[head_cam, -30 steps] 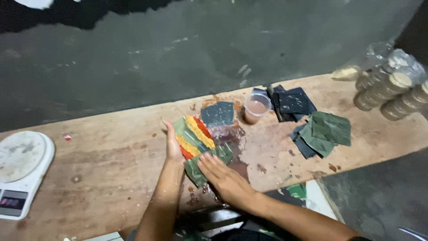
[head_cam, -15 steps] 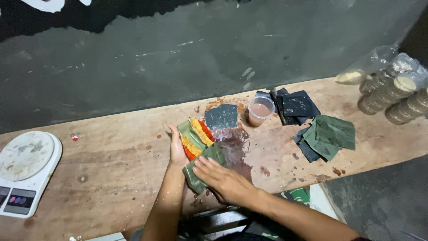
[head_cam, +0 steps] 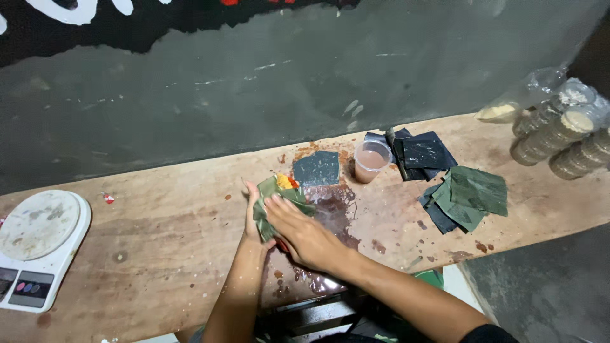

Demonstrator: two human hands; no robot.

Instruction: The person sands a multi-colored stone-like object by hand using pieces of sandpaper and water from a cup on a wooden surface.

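Both hands were closed around one folded green leaf parcel [head_cam: 277, 198] with orange and yellow filling showing at its upper end. The left hand [head_cam: 252, 219] cupped its left edge from beneath, and the right hand [head_cam: 304, 233] lay flat over the top, fingers pressing the leaf down. The parcel sat on the long, stained wooden workbench [head_cam: 165, 248], just left of a dark wet smear and close below a single dark grey-green leaf square [head_cam: 316, 168].

Judged from that grip, the step in hand was the folding or wrapping of the parcel, about halfway closed since filling still showed. The next move would call for steady pressure from the right palm while the left fingers tucked the loose edge, so the filling did not squeeze out at the open end.

Counted from largest to smallest: one workbench; one white digital kitchen scale [head_cam: 37, 244] at the far left; about three stacks of round lidded tubs [head_cam: 575, 136] at the far right, the exact number unclear at the frame edge; one crumpled clear plastic bag [head_cam: 518, 101] beside them; one pile of dark blue-black leaf squares [head_cam: 422, 152] and one pile of green leaf squares [head_cam: 473, 194], sheets too overlapped to count; one small translucent plastic cup of pinkish-brown liquid [head_cam: 372, 161]; one tiny red-and-white scrap [head_cam: 109, 199].
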